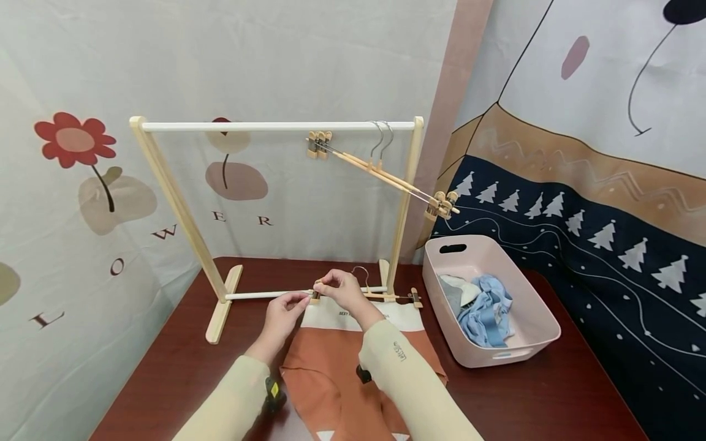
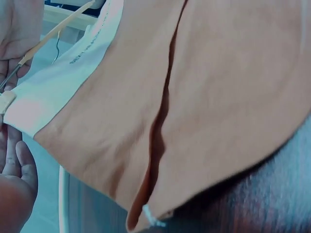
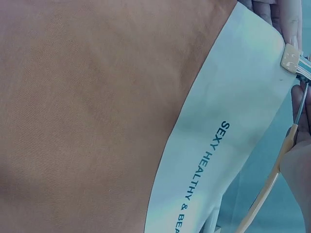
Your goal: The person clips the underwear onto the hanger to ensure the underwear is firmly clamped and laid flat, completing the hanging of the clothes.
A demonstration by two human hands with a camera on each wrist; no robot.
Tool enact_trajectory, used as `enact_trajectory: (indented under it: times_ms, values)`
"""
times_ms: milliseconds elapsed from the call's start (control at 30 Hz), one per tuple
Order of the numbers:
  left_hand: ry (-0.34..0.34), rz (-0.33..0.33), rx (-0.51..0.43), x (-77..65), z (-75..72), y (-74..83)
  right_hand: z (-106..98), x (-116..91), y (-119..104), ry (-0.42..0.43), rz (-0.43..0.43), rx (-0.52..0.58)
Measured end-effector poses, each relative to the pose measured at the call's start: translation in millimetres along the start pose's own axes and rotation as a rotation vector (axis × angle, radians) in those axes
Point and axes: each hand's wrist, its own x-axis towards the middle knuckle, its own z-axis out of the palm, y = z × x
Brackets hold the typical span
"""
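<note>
In two sleeves (image 1: pixel 410 380), pinching one clip (image 3: pixel 290 59) with right hand (image 1: pixel 342 293), one pair of shorts (image 1: pixel 336 361) with left hand (image 1: pixel 284 318).
Above right hand, two hangers (image 1: pixel 386 179); rightward, one basket (image 1: pixel 529 294).

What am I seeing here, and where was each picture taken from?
There's no machine, only a person's bare right hand and left hand. The wide picture comes from the head, the close ones from the left and right wrists. On the dark red table stand a rack with two hangers and a pink basket of clothes. An orange garment with a white waistband is spread before the rack. The right hand pinches a clip of a third hanger at the waistband's corner; the left hand is at that corner too, its grip unclear.
</note>
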Motion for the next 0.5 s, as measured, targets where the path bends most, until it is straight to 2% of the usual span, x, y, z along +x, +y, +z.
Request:
enact_trajectory:
  times_ms: [233,367,500]
  values:
    - [0.046,-0.058,-0.012,0.5,2.1,-0.6,1.8,0.1,-1.1,0.001,0.001,0.002]
    - [0.046,-0.062,-0.018,0.6,2.1,0.1,2.3,-0.8,-2.3,-0.001,0.006,-0.004]
    - [0.035,-0.108,-0.040,-0.6,1.3,0.7,3.1,-1.1,-2.4,-0.001,-0.002,-0.021]
